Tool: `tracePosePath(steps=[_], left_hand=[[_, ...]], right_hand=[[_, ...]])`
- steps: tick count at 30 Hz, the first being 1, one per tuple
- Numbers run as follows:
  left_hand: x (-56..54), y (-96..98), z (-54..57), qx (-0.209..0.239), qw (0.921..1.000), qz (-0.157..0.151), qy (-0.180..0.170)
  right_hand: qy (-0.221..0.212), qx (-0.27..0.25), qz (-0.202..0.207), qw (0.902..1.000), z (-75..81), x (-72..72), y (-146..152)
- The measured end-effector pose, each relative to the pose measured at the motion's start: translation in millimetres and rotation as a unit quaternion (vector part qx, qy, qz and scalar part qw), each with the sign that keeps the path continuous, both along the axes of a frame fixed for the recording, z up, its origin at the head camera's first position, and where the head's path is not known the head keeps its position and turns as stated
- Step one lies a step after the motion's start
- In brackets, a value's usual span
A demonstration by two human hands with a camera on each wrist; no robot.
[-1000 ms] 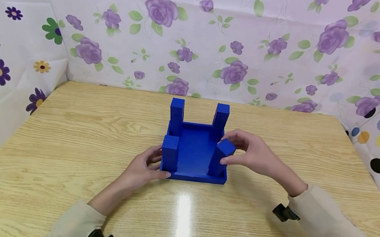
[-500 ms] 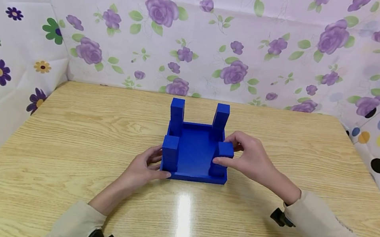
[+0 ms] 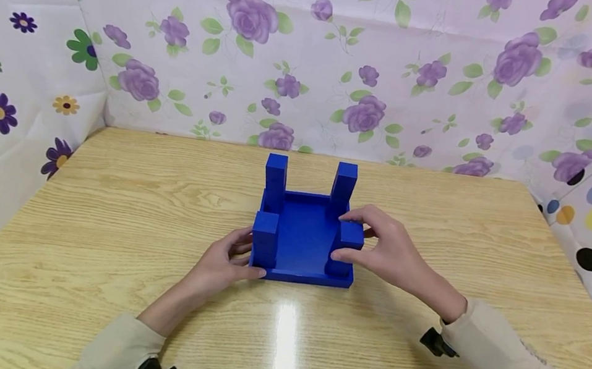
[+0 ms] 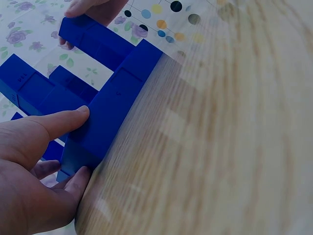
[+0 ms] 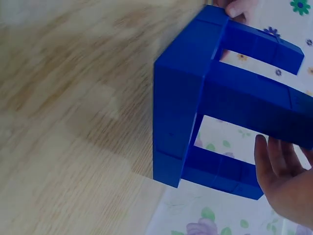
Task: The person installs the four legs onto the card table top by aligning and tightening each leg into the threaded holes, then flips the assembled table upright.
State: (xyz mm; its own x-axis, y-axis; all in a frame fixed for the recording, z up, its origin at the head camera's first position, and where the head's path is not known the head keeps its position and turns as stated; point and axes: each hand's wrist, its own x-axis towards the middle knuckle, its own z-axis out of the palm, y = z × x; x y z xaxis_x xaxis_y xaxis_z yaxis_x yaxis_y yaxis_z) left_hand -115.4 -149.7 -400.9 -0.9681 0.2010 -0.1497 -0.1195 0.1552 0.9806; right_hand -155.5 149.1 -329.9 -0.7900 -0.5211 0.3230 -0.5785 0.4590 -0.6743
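Note:
A shallow blue tray [image 3: 305,235] with low walls sits on the table, a square blue post standing upright at each corner. My left hand [image 3: 219,262] grips its near left corner, thumb along the front wall and fingers behind the side; the left wrist view shows that thumb [image 4: 73,120] on the tray wall beside the near left post [image 4: 29,81]. At the near right post [image 3: 351,234], my right hand [image 3: 391,247] holds the upper part, thumb in front and index finger reaching past the top. In the right wrist view its fingers [image 5: 276,156] lie against the post's far side.
Two far posts, left [image 3: 275,179] and right [image 3: 344,185], rise at the tray's back corners. The wood-grain table [image 3: 98,233] extends around the tray. Flowered cloth [image 3: 310,74] hangs behind it, with patterned sheets at both sides.
The near right post has gone from tilted and turned to upright in its corner. My right hand shifted slightly, its index finger now extended over the top. The left hand kept its place.

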Motion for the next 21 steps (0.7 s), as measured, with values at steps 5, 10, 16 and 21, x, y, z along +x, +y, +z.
tracePosePath(steps=[5, 10, 16, 21], left_hand=[[-0.1, -0.2, -0.3, 0.003, 1.0000, 0.000, 0.001], [-0.3, -0.1, 0.0, 0.003, 1.0000, -0.001, 0.001], [0.1, 0.1, 0.1, 0.001, 1.0000, -0.001, -0.001], [0.1, 0.2, 0.7, 0.002, 1.0000, -0.001, 0.000]], right_hand=[[-0.097, -0.034, 0.060, 0.9929, 2.2, -8.0, 10], [-0.195, -0.065, 0.134, 0.9694, 3.0, -20.0, 23], [-0.254, -0.076, 0.182, 0.9469, 1.9, -26.5, 31], [-0.273, -0.088, 0.199, 0.9369, 2.5, -29.9, 31]])
